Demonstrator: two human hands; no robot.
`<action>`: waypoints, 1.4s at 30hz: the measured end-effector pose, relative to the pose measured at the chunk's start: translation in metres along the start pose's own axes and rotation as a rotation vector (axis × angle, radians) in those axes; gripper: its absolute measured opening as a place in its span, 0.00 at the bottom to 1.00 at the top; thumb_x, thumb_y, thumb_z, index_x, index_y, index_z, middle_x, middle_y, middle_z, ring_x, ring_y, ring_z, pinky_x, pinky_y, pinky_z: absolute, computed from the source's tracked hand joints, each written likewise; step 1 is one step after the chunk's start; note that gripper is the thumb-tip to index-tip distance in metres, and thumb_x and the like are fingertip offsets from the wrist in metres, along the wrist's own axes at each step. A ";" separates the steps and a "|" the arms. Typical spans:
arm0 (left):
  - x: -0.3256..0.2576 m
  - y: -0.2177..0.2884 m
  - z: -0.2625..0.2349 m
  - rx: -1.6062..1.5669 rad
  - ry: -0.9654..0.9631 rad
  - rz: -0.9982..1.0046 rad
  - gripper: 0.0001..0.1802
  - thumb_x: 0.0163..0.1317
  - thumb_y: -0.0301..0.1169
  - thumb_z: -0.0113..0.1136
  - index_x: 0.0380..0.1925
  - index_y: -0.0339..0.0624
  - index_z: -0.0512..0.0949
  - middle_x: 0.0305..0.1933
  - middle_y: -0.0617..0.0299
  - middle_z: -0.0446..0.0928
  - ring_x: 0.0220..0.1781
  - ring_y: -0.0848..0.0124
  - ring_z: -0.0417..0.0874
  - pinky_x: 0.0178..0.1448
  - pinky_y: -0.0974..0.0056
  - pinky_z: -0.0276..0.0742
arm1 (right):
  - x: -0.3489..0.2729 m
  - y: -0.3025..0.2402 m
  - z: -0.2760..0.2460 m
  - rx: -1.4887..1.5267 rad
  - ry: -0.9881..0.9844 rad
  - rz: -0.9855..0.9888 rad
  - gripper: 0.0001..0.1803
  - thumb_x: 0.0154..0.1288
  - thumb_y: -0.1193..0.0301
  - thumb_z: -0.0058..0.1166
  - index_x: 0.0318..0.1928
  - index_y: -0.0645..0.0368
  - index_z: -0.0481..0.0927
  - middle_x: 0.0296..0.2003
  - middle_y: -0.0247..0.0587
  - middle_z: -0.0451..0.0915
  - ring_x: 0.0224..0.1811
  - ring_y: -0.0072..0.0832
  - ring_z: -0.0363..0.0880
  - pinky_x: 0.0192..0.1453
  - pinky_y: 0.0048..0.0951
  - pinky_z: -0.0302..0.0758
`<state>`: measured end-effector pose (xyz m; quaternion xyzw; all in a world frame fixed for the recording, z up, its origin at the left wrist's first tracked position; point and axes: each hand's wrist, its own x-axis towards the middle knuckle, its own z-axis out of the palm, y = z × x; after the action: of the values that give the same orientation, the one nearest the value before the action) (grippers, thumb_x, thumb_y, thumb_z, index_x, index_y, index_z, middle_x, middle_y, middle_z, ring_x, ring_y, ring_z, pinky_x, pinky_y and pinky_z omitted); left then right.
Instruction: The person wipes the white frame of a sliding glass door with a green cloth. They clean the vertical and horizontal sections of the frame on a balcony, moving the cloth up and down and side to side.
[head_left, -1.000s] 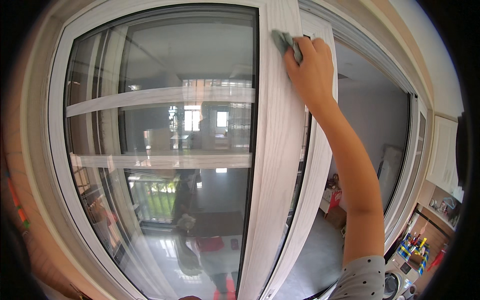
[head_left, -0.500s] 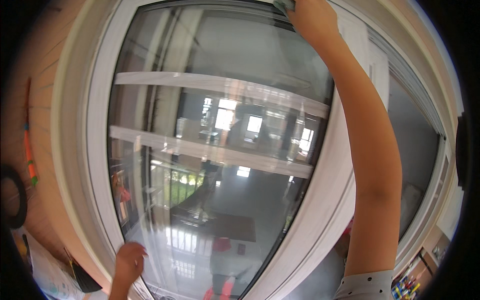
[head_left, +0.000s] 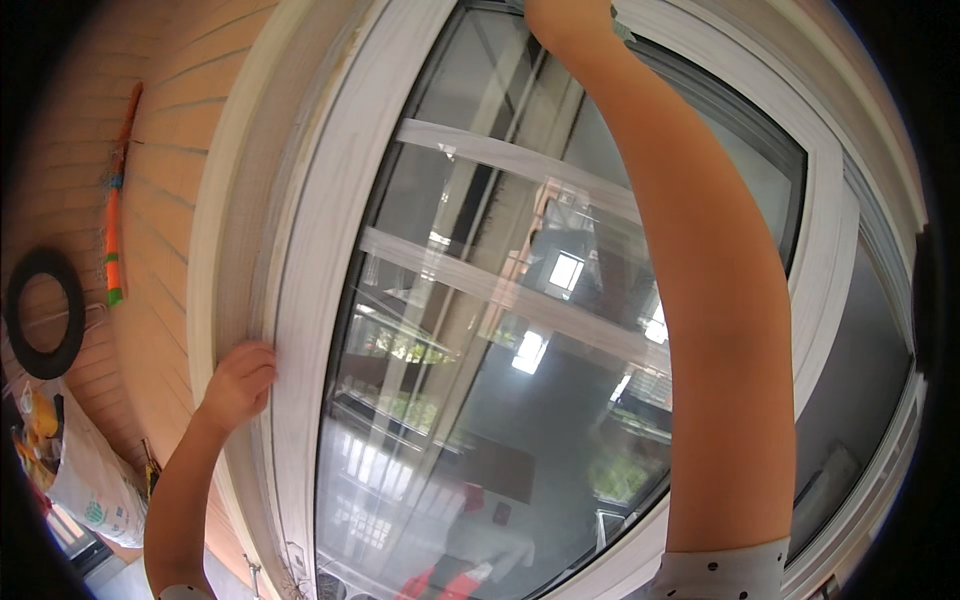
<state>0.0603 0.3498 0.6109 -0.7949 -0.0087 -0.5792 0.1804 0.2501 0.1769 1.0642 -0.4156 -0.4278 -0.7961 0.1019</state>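
Because your right hand runs past the view's upper edge, you can't tell how its fingers grip; the cloth pokes out beside it, at the top of the pane, toward the left corner. Your left hand rests bent fingers against the jamb, their grip unclear. A second ago the cloth was on the frame's right side; it has crossed leftward, so your work now sits nearer the opposite end. Farther out: the wall, a black ring.
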 end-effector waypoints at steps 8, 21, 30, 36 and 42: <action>-0.012 -0.006 0.006 0.205 0.072 0.023 0.08 0.33 0.20 0.55 0.19 0.38 0.71 0.28 0.56 0.70 0.35 0.56 0.74 0.44 0.54 0.73 | 0.031 -0.042 0.036 0.044 0.060 -0.008 0.08 0.57 0.72 0.51 0.36 0.55 0.81 0.40 0.43 0.77 0.47 0.40 0.77 0.45 0.41 0.77; -0.017 -0.006 0.012 0.253 0.046 -0.061 0.08 0.34 0.20 0.54 0.20 0.38 0.72 0.29 0.55 0.71 0.37 0.55 0.74 0.44 0.54 0.72 | 0.040 -0.050 0.047 0.216 0.090 0.053 0.09 0.61 0.67 0.47 0.38 0.53 0.79 0.40 0.45 0.75 0.50 0.44 0.72 0.50 0.49 0.70; -0.020 -0.008 0.019 0.314 0.047 -0.064 0.09 0.37 0.20 0.53 0.24 0.36 0.72 0.32 0.54 0.70 0.39 0.53 0.73 0.44 0.52 0.70 | -0.029 0.084 -0.030 0.161 -0.064 -0.167 0.11 0.51 0.73 0.57 0.37 0.54 0.77 0.38 0.45 0.74 0.45 0.46 0.73 0.49 0.43 0.71; -0.028 -0.013 0.021 0.332 0.006 -0.073 0.10 0.36 0.17 0.53 0.24 0.34 0.71 0.32 0.52 0.70 0.39 0.51 0.72 0.44 0.49 0.71 | -0.096 0.171 -0.095 0.064 -0.157 -0.096 0.12 0.52 0.73 0.59 0.38 0.56 0.75 0.38 0.45 0.74 0.45 0.47 0.72 0.48 0.42 0.70; -0.038 -0.010 0.022 0.316 0.008 -0.069 0.09 0.37 0.17 0.52 0.23 0.34 0.68 0.31 0.49 0.69 0.39 0.48 0.72 0.46 0.48 0.70 | -0.149 0.241 -0.155 -0.143 -0.310 0.102 0.11 0.53 0.73 0.57 0.39 0.57 0.75 0.38 0.47 0.74 0.44 0.49 0.73 0.46 0.44 0.70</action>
<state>0.0655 0.3733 0.5730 -0.7536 -0.1261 -0.5796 0.2832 0.3806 -0.1188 1.0515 -0.5610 -0.3591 -0.7445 0.0453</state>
